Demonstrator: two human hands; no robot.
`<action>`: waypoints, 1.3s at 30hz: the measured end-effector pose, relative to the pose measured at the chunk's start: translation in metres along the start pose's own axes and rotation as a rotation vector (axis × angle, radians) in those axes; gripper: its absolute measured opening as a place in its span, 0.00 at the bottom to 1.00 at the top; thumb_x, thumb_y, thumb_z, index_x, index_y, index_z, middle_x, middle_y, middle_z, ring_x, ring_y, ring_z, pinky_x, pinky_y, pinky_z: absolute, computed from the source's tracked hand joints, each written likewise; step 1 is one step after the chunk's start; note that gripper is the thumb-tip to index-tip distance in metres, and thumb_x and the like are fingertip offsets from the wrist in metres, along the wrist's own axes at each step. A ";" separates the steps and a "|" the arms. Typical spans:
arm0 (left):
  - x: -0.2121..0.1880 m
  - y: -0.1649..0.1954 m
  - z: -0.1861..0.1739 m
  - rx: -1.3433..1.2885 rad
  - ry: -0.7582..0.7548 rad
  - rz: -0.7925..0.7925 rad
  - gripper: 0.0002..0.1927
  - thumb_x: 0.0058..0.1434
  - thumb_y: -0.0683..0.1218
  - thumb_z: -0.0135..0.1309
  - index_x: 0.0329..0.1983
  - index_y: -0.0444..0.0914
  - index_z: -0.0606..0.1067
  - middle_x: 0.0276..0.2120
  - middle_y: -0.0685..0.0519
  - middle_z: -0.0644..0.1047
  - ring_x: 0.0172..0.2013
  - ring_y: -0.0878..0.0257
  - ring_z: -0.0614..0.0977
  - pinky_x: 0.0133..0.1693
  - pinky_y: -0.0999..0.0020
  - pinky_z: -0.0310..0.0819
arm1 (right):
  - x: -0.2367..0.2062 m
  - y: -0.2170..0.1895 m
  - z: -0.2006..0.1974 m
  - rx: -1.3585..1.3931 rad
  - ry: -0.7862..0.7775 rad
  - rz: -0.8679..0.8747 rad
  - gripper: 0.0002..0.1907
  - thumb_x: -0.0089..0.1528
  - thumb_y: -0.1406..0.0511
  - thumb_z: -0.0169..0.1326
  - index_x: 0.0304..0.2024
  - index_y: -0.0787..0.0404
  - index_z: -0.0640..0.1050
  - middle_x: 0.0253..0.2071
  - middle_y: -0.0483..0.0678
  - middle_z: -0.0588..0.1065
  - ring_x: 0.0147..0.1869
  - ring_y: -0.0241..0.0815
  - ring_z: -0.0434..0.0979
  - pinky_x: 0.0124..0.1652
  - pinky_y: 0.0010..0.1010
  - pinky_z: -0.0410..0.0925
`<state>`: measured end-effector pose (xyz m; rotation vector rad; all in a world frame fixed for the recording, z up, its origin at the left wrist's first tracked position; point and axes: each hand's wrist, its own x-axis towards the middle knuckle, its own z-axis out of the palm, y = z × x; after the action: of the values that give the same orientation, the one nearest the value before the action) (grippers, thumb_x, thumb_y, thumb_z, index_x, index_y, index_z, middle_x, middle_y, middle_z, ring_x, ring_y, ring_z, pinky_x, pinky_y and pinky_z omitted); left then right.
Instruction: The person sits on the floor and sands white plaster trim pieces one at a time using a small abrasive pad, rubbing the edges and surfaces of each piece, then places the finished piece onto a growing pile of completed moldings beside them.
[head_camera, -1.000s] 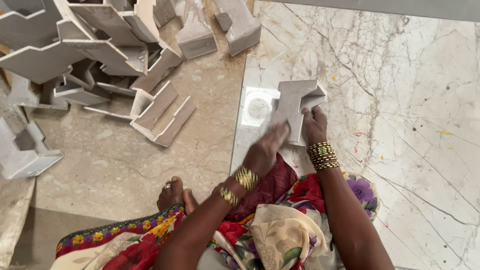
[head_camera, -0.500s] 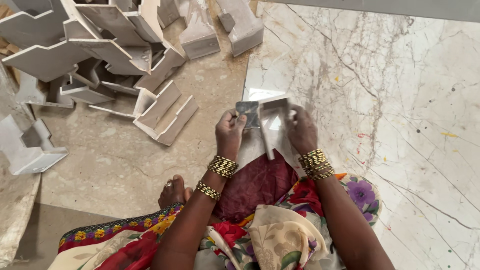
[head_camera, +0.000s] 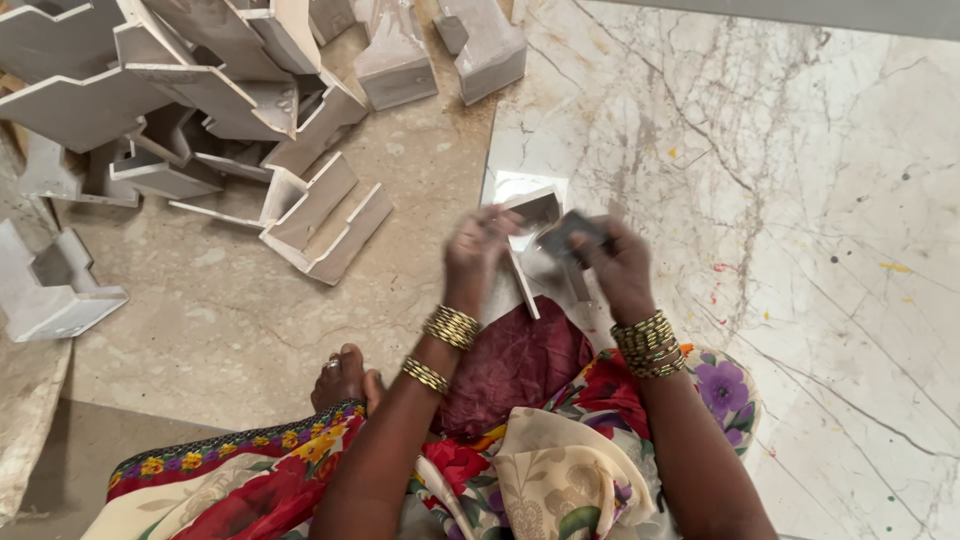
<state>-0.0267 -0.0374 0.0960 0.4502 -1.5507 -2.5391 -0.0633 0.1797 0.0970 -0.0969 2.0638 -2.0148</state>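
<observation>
Both hands hold a pale, angular moulded piece (head_camera: 530, 235) up over the lap: the left hand (head_camera: 472, 250) pinches its near edge while the right hand (head_camera: 612, 262) presses a small dark pad (head_camera: 568, 235) against its face, seemingly steadying it for rubbing. Motion blur hides the exact finger positions. Left of the grip and well apart, similar pieces (head_camera: 325, 215) lie heaped on the floor (head_camera: 200, 320).

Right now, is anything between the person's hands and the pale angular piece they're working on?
Nothing visible. The left hand and right hand both grip the pale angular piece directly, held above the maroon cloth on the lap. The right hand's fingers also seem to hold a small dark pad against it, though motion blur hides the detail.
</observation>
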 end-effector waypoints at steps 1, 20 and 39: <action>0.011 -0.004 -0.013 -0.021 0.071 0.019 0.17 0.67 0.50 0.58 0.51 0.33 0.73 0.40 0.50 0.82 0.36 0.70 0.83 0.39 0.79 0.81 | 0.005 0.002 -0.009 0.066 0.050 0.015 0.09 0.67 0.66 0.60 0.47 0.65 0.79 0.37 0.48 0.79 0.37 0.34 0.77 0.36 0.23 0.71; 0.054 -0.047 -0.022 0.319 0.141 -0.461 0.31 0.69 0.72 0.50 0.64 0.49 0.73 0.48 0.65 0.71 0.49 0.71 0.72 0.49 0.67 0.68 | 0.031 0.008 0.000 0.309 0.064 0.448 0.12 0.65 0.64 0.53 0.50 0.59 0.72 0.45 0.47 0.77 0.45 0.38 0.80 0.43 0.42 0.79; 0.014 0.012 -0.033 -0.237 -0.053 -0.178 0.14 0.71 0.47 0.59 0.50 0.32 0.75 0.45 0.50 0.79 0.47 0.62 0.79 0.51 0.68 0.73 | 0.018 -0.023 -0.024 0.802 0.167 -0.016 0.13 0.63 0.72 0.55 0.51 0.61 0.72 0.45 0.50 0.79 0.43 0.42 0.84 0.40 0.30 0.78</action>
<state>-0.0303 -0.0745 0.0902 0.5134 -1.2530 -2.8462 -0.0891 0.1977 0.1171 0.2107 1.1775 -2.7590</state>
